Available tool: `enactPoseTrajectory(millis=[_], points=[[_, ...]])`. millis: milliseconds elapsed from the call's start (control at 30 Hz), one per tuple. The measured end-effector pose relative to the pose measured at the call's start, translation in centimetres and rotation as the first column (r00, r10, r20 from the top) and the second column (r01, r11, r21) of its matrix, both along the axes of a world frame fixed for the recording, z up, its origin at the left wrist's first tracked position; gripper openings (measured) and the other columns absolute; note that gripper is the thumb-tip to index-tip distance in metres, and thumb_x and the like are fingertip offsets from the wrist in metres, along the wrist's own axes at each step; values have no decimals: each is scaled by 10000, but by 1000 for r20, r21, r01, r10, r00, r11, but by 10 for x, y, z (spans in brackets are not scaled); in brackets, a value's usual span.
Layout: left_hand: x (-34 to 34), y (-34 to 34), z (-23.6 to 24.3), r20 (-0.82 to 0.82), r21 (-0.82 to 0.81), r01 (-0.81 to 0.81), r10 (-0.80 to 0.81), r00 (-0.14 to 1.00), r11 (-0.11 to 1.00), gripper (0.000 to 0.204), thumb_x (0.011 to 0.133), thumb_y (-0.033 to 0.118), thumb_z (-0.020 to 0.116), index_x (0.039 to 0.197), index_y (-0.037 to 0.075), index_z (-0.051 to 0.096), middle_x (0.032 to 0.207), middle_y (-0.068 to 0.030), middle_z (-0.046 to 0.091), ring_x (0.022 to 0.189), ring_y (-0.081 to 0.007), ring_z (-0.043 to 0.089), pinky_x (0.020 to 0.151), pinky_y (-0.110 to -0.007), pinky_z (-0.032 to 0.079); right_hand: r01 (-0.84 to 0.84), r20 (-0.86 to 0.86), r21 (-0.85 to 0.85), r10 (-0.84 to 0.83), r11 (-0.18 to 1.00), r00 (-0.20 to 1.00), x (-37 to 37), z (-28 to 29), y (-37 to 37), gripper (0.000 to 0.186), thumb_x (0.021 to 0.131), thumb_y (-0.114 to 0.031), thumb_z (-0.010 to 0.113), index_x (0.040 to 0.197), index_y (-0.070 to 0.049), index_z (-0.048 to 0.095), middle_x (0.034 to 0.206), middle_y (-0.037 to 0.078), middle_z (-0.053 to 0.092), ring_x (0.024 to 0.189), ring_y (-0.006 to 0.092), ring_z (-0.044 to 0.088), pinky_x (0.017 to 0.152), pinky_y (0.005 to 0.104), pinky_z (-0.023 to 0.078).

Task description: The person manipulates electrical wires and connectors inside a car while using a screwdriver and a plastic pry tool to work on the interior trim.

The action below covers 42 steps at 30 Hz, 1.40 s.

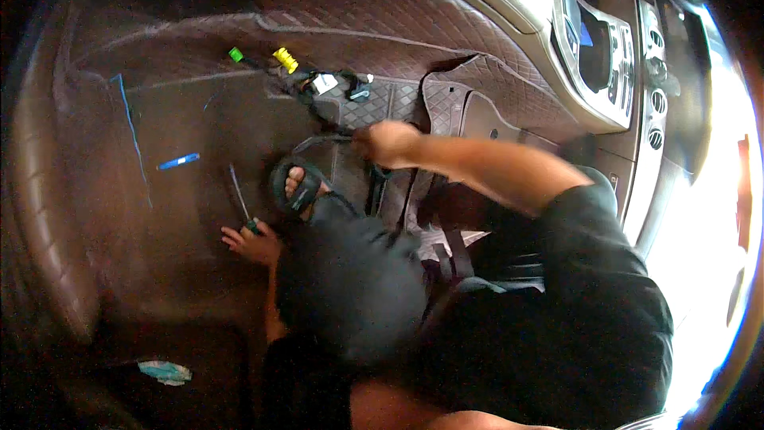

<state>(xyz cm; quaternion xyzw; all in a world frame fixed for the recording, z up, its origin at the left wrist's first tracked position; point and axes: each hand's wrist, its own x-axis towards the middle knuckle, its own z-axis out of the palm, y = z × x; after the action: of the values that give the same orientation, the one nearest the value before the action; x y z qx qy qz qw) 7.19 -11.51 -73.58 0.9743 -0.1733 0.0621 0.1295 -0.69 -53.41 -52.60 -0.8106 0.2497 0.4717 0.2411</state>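
The right hand, blurred, looks closed in a firm grip on a dark cable just above the sandal, while the left hand has its fingers spread low at the green-handled screwdriver, whether pinching it or only touching it I cannot tell. Beyond the cable lie a yellow connector and a green connector, with a blue pen apart on the brown floor. The step in hand seems to be working the cable by hand, which calls for a steady right grip and the screwdriver kept clear.
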Motion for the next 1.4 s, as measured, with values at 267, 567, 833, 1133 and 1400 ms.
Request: enactPoseTrajectory(millis=[267, 567, 833, 1133, 1400], points=[[10, -14, 34, -146, 56, 23, -15, 989, 998, 524, 947, 451, 508, 966, -53, 649, 1488, -280, 376, 1373, -499, 323, 1104, -627, 284, 630, 865, 126, -396, 766, 308, -44, -70, 36, 296, 927, -234, 637, 1132, -21, 641, 1096, 188, 651, 1007, 357, 638, 901, 415, 507], [22, -16, 45, -208, 39, 51, -42, 977, 998, 483, 944, 423, 534, 1008, -44, 639, 1430, -265, 422, 1314, -463, 376, 1070, -588, 320, 89, -102, 899, -402, -430, -910, -7, 29, -99, 172, 955, -131, 515, 1080, -14, 529, 961, 92, 634, 843, 199, 667, 766, 309, 570], [19, -19, 46, -250, 13, 92, -86, 964, 996, 452, 942, 398, 557, 1046, -36, 630, 1378, -252, 463, 1261, -432, 424, 1039, -553, 352, -172, -438, 827, -422, -535, -794, -29, 47, -104, 177, 975, -113, 529, 1129, -27, 539, 1105, 78, 636, 1083, 226, 596, 969, 388, 496], [28, -10, 50, -273, 20, 89, -80, 959, 996, 425, 939, 370, 583, 1088, -26, 620, 1320, -238, 508, 1201, -396, 477, 1005, -514, 388, -297, -500, 847, -472, -441, -726, -8, 72, -92, 217, 916, -63, 576, 1115, 3, 523, 1144, 101, 545, 1171, 263, 485, 1100, 466, 370], [30, -4, 51, -297, 45, 100, -82, 951, 994, 409, 936, 345, 607, 1125, -18, 612, 1269, -225, 549, 1148, -364, 524, 975, -479, 421, -330, -541, 821, -448, -466, -712, -28, 60, -90, 294, 820, -66, 596, 1093, 2, 513, 1166, 133, 546, 1136, 282, 520, 1101, 485, 371]])
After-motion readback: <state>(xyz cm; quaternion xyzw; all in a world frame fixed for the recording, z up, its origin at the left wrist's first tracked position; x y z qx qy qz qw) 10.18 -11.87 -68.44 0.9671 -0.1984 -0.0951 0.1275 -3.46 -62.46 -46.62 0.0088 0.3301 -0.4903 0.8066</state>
